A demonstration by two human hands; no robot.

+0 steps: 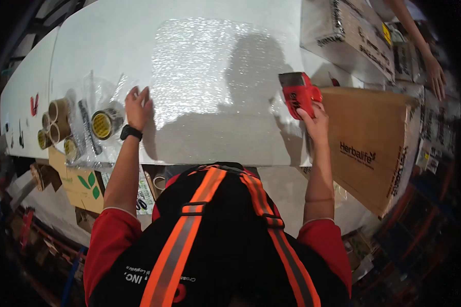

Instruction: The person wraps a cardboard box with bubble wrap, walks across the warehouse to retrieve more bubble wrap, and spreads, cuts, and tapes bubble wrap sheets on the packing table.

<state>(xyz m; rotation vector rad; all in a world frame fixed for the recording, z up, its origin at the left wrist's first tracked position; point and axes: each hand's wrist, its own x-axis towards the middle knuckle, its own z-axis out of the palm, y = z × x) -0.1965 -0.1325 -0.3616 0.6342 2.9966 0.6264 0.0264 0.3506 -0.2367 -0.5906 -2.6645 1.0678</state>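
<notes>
My right hand (316,117) is wrapped round a red tape dispenser (298,96) with a dark front end, held over the right part of the white table (105,36). Under and between my hands lies a sheet of shiny clear wrap (200,71). My left hand (138,106), with a black watch at the wrist, is at the left edge of that wrap, fingers apart and holding nothing. Just left of it sits a tape roll (103,125) with a yellow core, on crumpled clear plastic.
Brown empty cores (59,113) and more tape rolls (70,148) stand at the left, near a red item (34,104). A large Herbalife carton (366,138) leans at the right, with a wrapped box (346,38) behind. Another person's hand (435,77) hangs at the upper right.
</notes>
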